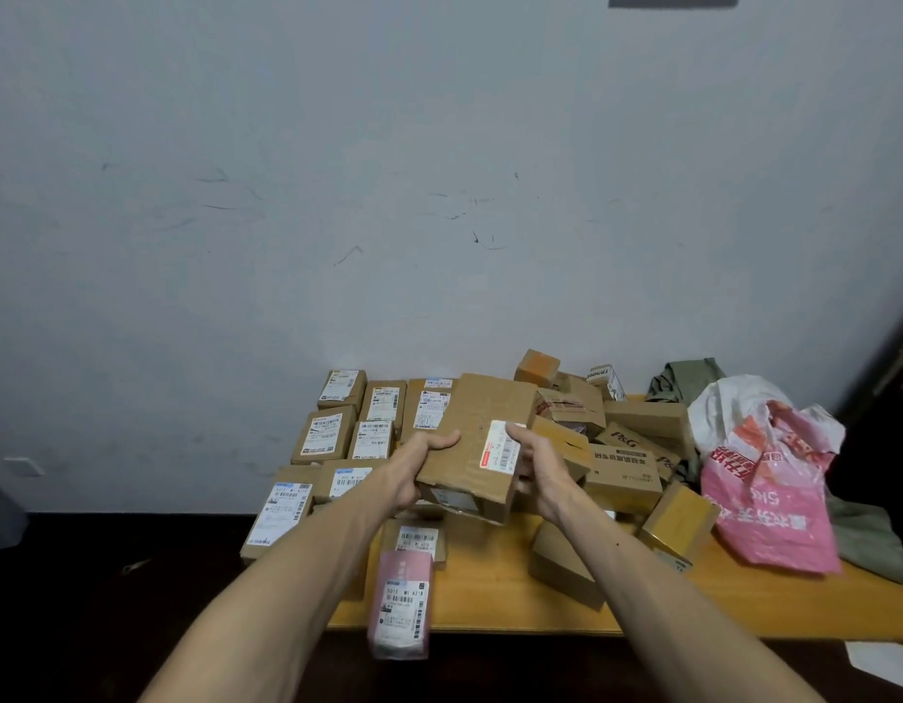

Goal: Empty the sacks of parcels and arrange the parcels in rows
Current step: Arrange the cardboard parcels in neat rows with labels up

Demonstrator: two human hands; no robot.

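Both hands, left (421, 461), right (535, 464), curled round parcel (482, 403)

One left hand (423, 461), one right hand (535, 464), one hand-held cardboard box (477, 411), one pink parcel (401, 606), one pink-and-white sack (774, 479).

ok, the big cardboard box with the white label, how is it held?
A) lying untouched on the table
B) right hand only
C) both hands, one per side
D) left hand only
C: the left hand grips the left edge of the cardboard box and the right hand grips its labelled right side.
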